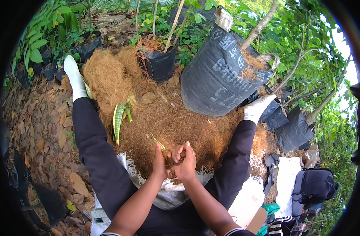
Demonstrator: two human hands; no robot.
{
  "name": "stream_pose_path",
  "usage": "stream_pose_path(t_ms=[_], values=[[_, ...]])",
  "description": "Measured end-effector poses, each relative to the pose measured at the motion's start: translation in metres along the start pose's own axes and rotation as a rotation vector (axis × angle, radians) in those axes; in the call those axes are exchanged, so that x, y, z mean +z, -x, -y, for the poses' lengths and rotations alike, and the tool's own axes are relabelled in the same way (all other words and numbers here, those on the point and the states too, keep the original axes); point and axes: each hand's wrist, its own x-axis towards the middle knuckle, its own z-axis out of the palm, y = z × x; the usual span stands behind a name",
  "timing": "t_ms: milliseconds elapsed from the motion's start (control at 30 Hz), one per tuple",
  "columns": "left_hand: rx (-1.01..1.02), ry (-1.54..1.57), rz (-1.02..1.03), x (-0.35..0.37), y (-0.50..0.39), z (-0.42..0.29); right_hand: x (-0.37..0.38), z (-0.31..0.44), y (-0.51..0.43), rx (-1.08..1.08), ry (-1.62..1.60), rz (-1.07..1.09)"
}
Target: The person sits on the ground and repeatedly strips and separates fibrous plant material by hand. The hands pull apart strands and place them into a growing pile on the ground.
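My left hand (160, 163) and my right hand (186, 163) are close together, palms facing each other, above a bed of brown coir peat (174, 126). The left fingers point forward and look empty. Curled fingers on the right hand have dark coir crumbs around them; whether they grip any is hard to see. A thin yellow-green leaf strip (158, 142) lies by my left fingertips. Farther forward, variegated snake plant leaves (119, 118) rest against a heap of loose coconut fibre (109, 73). A frayed white woven sack (168, 196) lies under my forearms, between my legs.
My outstretched legs flank the coir, feet in white socks (75, 76). Ahead stands a large dark woven sack (221, 76) bearing printing, beside a black potted plant (159, 65). At right are black grow bags (294, 129), sandals (269, 171) and a backpack (315, 185). A phone (99, 217) lies lower left.
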Motion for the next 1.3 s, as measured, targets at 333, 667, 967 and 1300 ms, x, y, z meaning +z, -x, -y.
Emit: stream_pose_path(t_ms=[333,667,967,1300], values=[[0.020,0.074,0.084,0.014,0.022,-0.012,-0.009,-0.016,-0.004,-0.383,0.887,0.229],[0.149,0.065,-0.006,0.006,0.013,-0.027,-0.020,-0.046,-0.003,-0.583,1.706,0.278],[0.342,0.005,-0.141,-0.001,0.003,-0.039,-0.019,-0.024,-0.011,-0.473,1.330,0.390],[0.225,-0.089,-0.321,0.013,0.012,-0.041,-0.016,-0.008,-0.018,-0.358,1.337,0.358]])
